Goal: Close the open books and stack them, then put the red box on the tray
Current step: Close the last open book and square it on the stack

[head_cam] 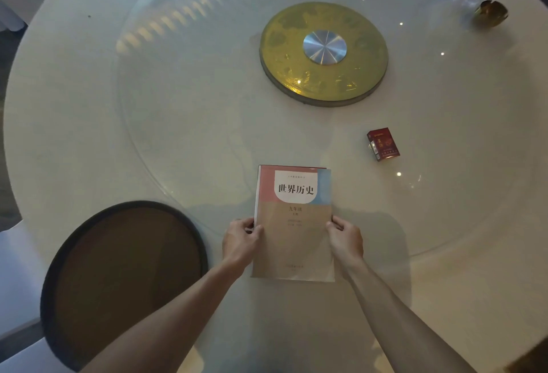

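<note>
A closed book (293,242) with a pink, blue and tan cover lies on the round white table, front cover up. Another book's edge shows under it at the top and bottom right, so it rests on a stack. My left hand (241,242) grips the stack's left edge and my right hand (345,239) grips its right edge, thumbs on the cover. A small red box (383,144) lies on the glass to the upper right of the books, apart from both hands. A round dark-rimmed brown tray (130,277) sits to the left of the books and holds nothing.
A glass turntable (207,123) covers the table's middle, with a gold disc hub (324,52) at its centre. A small gold-brown object (490,13) sits at the far right. White chair parts show at the left edge.
</note>
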